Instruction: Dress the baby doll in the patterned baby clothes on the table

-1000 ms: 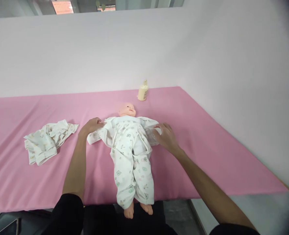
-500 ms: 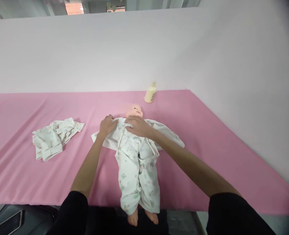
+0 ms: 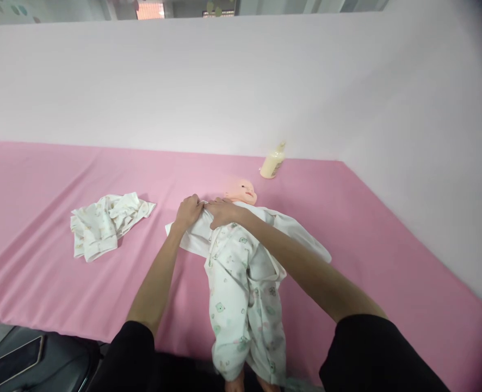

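Observation:
A baby doll [image 3: 241, 191] lies on its back on the pink table cover, head away from me and feet at the near edge. White patterned trousers [image 3: 229, 294] cover its legs. A plain white baby shirt [image 3: 298, 231] is spread over its chest and arms, with the sleeves out to both sides. My left hand [image 3: 189, 212] is closed on the shirt's fabric at the left shoulder. Right beside it, my right hand [image 3: 223, 213] pinches the same fabric near the neckline, its forearm crossing over the doll's body. The fingertips are partly hidden in the cloth.
A crumpled white patterned garment [image 3: 106, 226] lies to the left on the pink cover [image 3: 53, 283]. At the back, near the white wall [image 3: 184, 81], stands a pale yellow pump bottle [image 3: 272, 165]. A phone [image 3: 12, 360] rests on a dark seat at lower left.
My right hand has moved left from the middle of the doll's chest to beside my left hand, now pinching the shirt. The view has shifted slightly left.

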`<action>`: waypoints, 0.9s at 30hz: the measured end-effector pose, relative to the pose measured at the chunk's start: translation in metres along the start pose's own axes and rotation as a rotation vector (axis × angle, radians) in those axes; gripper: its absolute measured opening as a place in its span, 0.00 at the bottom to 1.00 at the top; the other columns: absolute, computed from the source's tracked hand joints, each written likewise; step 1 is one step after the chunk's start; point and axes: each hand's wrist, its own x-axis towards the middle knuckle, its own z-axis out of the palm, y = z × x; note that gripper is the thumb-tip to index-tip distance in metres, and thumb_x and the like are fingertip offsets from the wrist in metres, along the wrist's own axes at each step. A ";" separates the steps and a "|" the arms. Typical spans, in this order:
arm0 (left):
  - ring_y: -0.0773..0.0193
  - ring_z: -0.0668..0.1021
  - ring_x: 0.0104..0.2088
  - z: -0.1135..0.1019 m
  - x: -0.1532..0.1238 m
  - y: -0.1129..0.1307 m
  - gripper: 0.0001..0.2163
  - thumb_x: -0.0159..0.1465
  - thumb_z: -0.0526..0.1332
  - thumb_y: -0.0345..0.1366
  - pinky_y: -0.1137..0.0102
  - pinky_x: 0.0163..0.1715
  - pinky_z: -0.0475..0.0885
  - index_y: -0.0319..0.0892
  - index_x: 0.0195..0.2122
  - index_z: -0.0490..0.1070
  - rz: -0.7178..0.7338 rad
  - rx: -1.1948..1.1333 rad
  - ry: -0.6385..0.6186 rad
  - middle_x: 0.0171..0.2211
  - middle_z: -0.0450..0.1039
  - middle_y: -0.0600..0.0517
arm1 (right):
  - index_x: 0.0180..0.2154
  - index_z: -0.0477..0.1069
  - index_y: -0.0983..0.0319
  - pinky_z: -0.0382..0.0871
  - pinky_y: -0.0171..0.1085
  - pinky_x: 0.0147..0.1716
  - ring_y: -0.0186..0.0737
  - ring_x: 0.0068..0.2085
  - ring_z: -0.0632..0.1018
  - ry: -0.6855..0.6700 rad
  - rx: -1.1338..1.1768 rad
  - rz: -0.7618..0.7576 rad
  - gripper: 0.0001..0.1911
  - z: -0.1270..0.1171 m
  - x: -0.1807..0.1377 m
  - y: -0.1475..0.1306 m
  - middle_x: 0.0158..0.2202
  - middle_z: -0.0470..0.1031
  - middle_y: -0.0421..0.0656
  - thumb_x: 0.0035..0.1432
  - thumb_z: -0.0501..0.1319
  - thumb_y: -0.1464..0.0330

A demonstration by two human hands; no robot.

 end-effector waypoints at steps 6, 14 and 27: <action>0.55 0.76 0.42 -0.006 -0.001 -0.004 0.09 0.67 0.53 0.40 0.66 0.39 0.66 0.42 0.35 0.68 -0.011 -0.022 0.014 0.39 0.76 0.44 | 0.54 0.65 0.58 0.66 0.48 0.47 0.56 0.55 0.69 0.003 0.121 0.027 0.31 -0.012 -0.015 0.012 0.53 0.70 0.50 0.46 0.65 0.65; 0.56 0.76 0.40 -0.015 -0.003 -0.033 0.09 0.63 0.57 0.41 0.67 0.39 0.66 0.42 0.31 0.69 -0.044 -0.067 -0.062 0.36 0.77 0.46 | 0.52 0.67 0.54 0.67 0.42 0.37 0.51 0.48 0.73 0.026 0.211 0.157 0.27 -0.022 -0.040 0.034 0.51 0.71 0.45 0.46 0.63 0.65; 0.62 0.75 0.36 -0.026 -0.010 -0.023 0.13 0.62 0.58 0.46 0.71 0.33 0.67 0.41 0.36 0.72 0.038 -0.271 -0.160 0.36 0.76 0.50 | 0.46 0.69 0.61 0.65 0.46 0.47 0.55 0.51 0.72 0.149 -0.091 0.090 0.20 0.005 -0.014 0.021 0.51 0.71 0.52 0.49 0.63 0.66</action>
